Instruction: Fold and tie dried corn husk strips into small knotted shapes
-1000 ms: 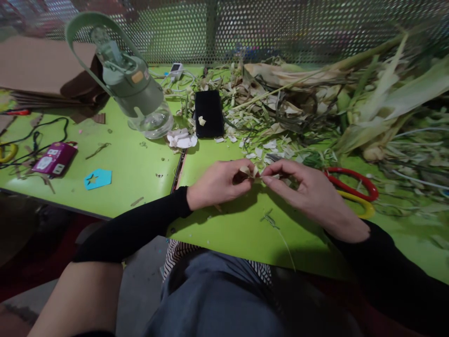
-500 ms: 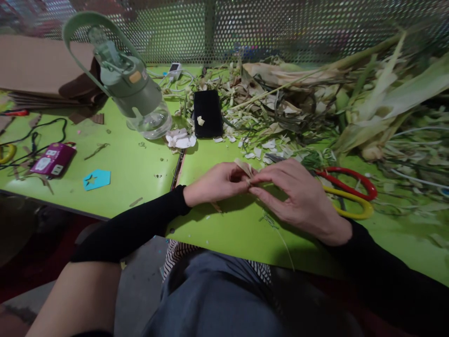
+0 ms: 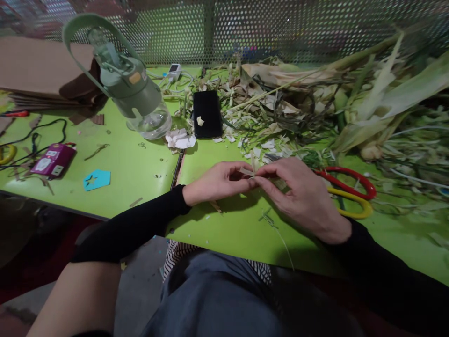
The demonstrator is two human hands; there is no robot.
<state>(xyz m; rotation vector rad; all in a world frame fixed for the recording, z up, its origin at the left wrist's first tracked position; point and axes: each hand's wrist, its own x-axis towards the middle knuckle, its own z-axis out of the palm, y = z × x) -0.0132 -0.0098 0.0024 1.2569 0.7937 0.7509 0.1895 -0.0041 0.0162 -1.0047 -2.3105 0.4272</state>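
Observation:
My left hand (image 3: 217,181) and my right hand (image 3: 300,194) meet over the green table (image 3: 140,173), fingertips pinched together on a small pale strip of corn husk (image 3: 249,171). Both hands are closed around the strip, which pokes out between the thumbs. My black sleeves rest at the table's near edge. A red and yellow pair of scissors (image 3: 351,194) lies just right of my right hand.
A heap of corn husks and leaves (image 3: 333,103) fills the back right. A black phone (image 3: 208,113), a green-lidded water bottle (image 3: 129,84), a purple card pack (image 3: 52,159), a blue paper tag (image 3: 97,179) and cardboard sheets (image 3: 35,65) lie to the left. A perforated metal screen (image 3: 245,28) backs the table.
My right hand has slid left, closing up against my left hand. The husk piece has been folded flatter between the fingertips.

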